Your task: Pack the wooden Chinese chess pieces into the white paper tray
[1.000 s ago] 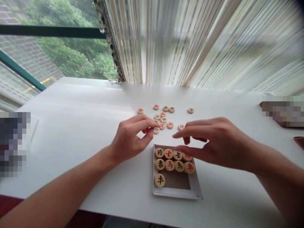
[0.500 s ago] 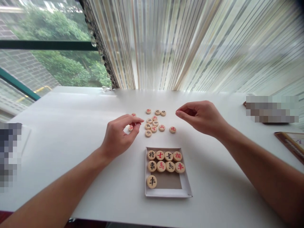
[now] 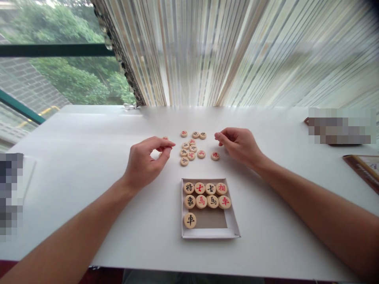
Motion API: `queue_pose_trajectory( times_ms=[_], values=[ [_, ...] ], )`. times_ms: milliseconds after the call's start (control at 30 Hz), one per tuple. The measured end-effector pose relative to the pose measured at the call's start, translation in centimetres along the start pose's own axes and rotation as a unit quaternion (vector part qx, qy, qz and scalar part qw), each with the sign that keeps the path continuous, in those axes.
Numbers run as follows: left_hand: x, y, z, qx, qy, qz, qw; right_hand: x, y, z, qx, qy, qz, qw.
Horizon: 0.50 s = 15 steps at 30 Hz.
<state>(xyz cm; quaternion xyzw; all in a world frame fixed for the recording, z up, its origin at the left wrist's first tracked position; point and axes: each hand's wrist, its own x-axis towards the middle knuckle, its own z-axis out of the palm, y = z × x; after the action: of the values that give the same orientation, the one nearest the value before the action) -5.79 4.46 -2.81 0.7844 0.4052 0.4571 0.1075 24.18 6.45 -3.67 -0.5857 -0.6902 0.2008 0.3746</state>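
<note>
Just left of the loose xiangqi pieces hovers my left hand (image 3: 149, 159), thumb and forefinger tips pressed together with no piece visible between them. It partly covers red-marked pieces (image 3: 165, 138) behind it. My right hand (image 3: 238, 142) is closed too, fingers curled and nothing seen in them, above and right of a red cannon piece (image 3: 215, 156). Between the hands lie several round wooden pieces (image 3: 191, 156) with red or black characters. Nearer me, a shallow white box (image 3: 204, 233) holds two full rows of larger-looking pieces (image 3: 201, 201) and one black chariot piece (image 3: 190, 220) at its lower left.
All of this rests on a white table (image 3: 266, 236). A brown-edged board or book (image 3: 359, 169) lies at the right, with a blurred item (image 3: 339, 128) behind it. Another blurred object (image 3: 10, 193) sits at the left edge. A striped string curtain (image 3: 192, 55) hangs behind the table.
My right hand has drawn a little inward, toward the pieces. My left hand has shifted slightly left, and its fingertips have come closer together. The pieces seem unmoved; the view has tilted slightly.
</note>
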Motion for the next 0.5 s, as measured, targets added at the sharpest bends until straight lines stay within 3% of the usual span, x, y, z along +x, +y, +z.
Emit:
queue_pose_trajectory(
  times_ms=[500],
  values=[
    [0.30,-0.67,-0.50,-0.008,-0.031,-0.106,0.994,-0.41,0.35,0.68,-0.004,0.009,-0.051,0.999]
  ],
)
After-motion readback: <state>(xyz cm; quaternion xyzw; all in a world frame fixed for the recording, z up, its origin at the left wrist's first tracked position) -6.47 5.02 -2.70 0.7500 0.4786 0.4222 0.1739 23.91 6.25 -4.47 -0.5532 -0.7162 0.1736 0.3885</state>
